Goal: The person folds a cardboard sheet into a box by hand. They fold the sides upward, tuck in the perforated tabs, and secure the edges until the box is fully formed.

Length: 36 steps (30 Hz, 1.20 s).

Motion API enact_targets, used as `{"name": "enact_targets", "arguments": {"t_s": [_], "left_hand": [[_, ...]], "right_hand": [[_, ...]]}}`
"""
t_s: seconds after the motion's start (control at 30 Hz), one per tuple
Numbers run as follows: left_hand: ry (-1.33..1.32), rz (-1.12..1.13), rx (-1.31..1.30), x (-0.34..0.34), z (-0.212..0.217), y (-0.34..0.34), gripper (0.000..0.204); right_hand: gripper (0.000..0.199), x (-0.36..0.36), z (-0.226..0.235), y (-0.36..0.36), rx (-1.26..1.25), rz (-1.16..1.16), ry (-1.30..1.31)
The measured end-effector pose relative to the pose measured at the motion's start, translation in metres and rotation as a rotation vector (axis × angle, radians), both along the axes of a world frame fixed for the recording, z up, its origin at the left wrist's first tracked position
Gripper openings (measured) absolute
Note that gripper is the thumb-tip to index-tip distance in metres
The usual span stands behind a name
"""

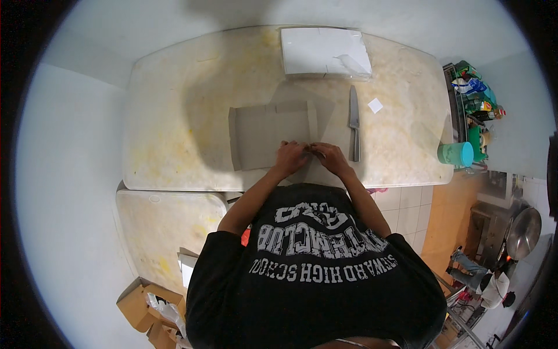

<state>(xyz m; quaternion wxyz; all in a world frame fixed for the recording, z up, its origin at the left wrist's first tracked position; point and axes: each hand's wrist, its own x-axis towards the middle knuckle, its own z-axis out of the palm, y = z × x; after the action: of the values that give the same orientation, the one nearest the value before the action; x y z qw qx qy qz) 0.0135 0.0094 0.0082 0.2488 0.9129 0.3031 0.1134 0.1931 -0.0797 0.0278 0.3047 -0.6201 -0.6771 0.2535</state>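
Head view, both hands [311, 156] pinching near edge of flat cardboard sheet [268, 134], knife [354, 122] just right

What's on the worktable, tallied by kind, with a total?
Flat cardboard sheet: 1
Knife: 1
White stack of sheets: 1
Small white paper scrap: 1
Teal cup: 1
Total: 5
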Motion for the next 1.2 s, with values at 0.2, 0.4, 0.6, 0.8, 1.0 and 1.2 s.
{"name": "enact_targets", "arguments": {"t_s": [0.2, 0.4, 0.6, 0.8, 1.0, 1.2], "left_hand": [[0.066, -0.028, -0.207, 0.003, 0.006, 0.015, 0.029], [-0.047, 0.017, -0.618, 0.011, 0.006, 0.025, 0.028], [-0.048, 0.142, -0.549, 0.029, 0.005, 0.013, 0.028], [0.091, 0.059, -0.517, 0.046, -0.005, 0.019, 0.028], [0.153, 0.126, -0.7, 0.046, -0.012, 0.017, 0.033], [0.151, 0.241, -0.733, 0.044, 0.002, 0.005, 0.038]], "right_hand": [[0.015, -0.006, -0.003, -0.007, 0.175, -0.145, -0.157], [0.013, -0.012, -0.008, -0.025, 0.102, -0.266, -0.029], [0.038, -0.013, -0.008, -0.039, -0.497, -0.826, 0.599], [0.037, -0.009, -0.015, -0.038, -0.52, -0.739, 1.058], [0.031, -0.012, -0.009, -0.029, -0.612, -0.701, 1.06], [0.029, -0.022, -0.012, -0.028, -0.585, -0.805, 1.07]]}}
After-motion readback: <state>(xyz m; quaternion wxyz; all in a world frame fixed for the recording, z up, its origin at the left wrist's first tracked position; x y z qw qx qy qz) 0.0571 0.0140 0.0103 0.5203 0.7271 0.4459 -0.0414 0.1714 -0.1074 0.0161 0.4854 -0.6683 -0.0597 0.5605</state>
